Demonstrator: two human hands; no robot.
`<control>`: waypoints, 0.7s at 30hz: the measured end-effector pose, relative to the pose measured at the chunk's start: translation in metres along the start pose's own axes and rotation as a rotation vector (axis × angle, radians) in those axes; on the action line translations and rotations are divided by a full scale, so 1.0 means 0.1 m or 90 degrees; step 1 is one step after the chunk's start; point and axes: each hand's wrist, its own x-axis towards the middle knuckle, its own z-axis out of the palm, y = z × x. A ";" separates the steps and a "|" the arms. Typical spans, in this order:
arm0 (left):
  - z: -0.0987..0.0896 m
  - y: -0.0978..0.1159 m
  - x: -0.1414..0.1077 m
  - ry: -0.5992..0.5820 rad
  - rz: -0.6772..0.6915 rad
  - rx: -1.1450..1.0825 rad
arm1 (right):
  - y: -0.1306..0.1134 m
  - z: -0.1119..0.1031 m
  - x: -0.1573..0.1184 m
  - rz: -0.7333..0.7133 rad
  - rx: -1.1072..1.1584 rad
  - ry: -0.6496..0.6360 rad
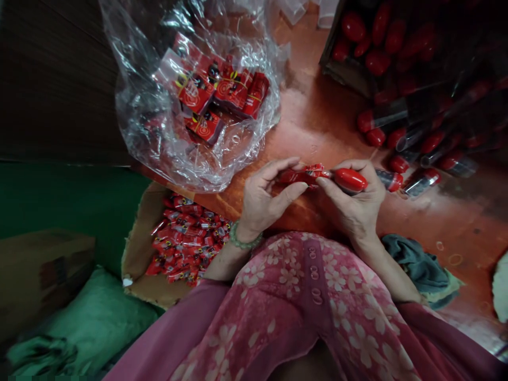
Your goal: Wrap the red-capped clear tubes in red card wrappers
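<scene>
My left hand (257, 200) is closed, pinching a small red printed wrapper (291, 176) between thumb and fingers. A green bead bracelet (245, 243) circles that wrist. Facing it, my right hand (359, 203) grips a container with a glossy red rounded cap (351, 180), the cap showing between thumb and fingers. My right fingertips meet the wrapper's right end. Whether part of the container sits inside the wrapper cannot be made out. Both hands are just above the table near its front edge.
A clear plastic bag (242, 151) with banded bundles of red wrappers (198, 92) lies at upper left. Below it, a cardboard box (137, 248) contains many red wrapped pieces (186, 238). Red-capped clear tubes (423, 181) crowd the right, near another box (345, 79). A dark cloth (415, 264) lies at lower right.
</scene>
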 end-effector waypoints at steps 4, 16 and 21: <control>-0.16 0.15 0.11 -0.083 0.161 0.237 | -0.04 -0.01 -0.02 -0.037 -0.062 -0.067; -0.15 0.10 0.05 -0.122 0.160 0.248 | -0.05 -0.04 -0.07 0.059 0.024 -0.090; -0.15 0.07 0.00 -0.071 0.150 0.176 | -0.08 -0.05 -0.07 0.091 0.032 -0.128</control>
